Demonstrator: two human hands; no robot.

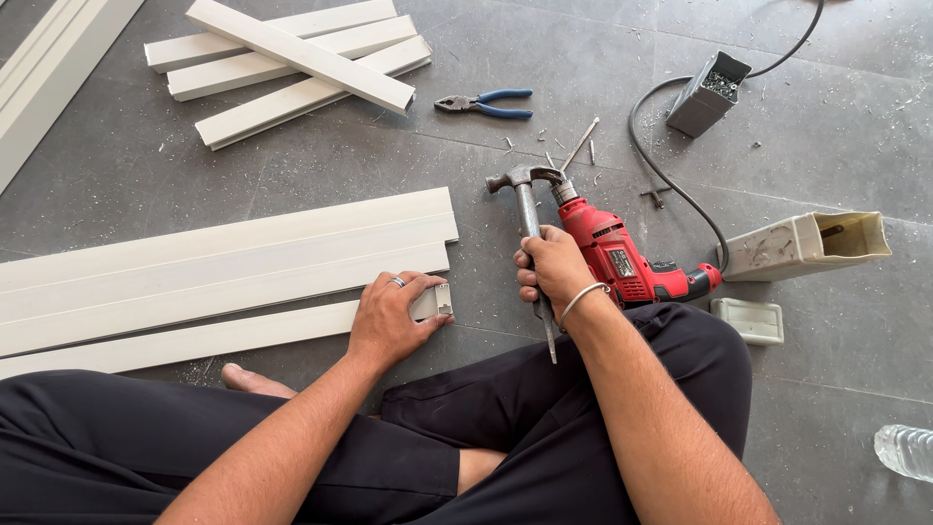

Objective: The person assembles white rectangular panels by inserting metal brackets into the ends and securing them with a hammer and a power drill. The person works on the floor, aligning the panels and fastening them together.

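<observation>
My left hand presses down on the near end of a long white plastic profile strip lying on the grey floor, with a small end piece showing past the fingers. A ring sits on one finger. My right hand grips the metal shaft of a claw hammer, head up and away from me, just right of the strip's end. A wider white panel lies beside the strip on its far side. I sit cross-legged in dark trousers.
A red corded drill lies right of the hammer. Blue-handled pliers and a stack of short white profiles lie farther off. A grey box of screws, a beige tube piece, a small cap and a water bottle are at right.
</observation>
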